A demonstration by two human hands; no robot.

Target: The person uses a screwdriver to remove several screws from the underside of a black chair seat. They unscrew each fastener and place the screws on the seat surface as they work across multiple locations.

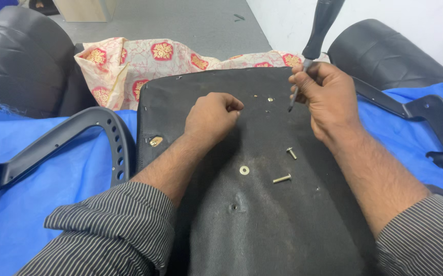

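Screwdriver [313, 41] pinched low on its shaft in my right hand [326, 97] — tip near a small washer [270, 99] on the black seat base [262, 214]. Left hand [212, 116] curled into a fist, resting on the fabric w/ nothing visible inside. Two bolts [282, 179] & another washer [244, 170] lie loose nearby.

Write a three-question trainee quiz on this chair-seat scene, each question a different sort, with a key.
1. True or false: the right hand holds a screwdriver with its tip pointing down at the black seat panel.
2. Multiple choice: what lies loose on the panel nearest the forearms? A) two bolts and a washer; B) a hammer; C) scissors.
3. Fill in: the left hand rests on the panel as a closed ____.

Key: 1 true; 2 A; 3 fist.
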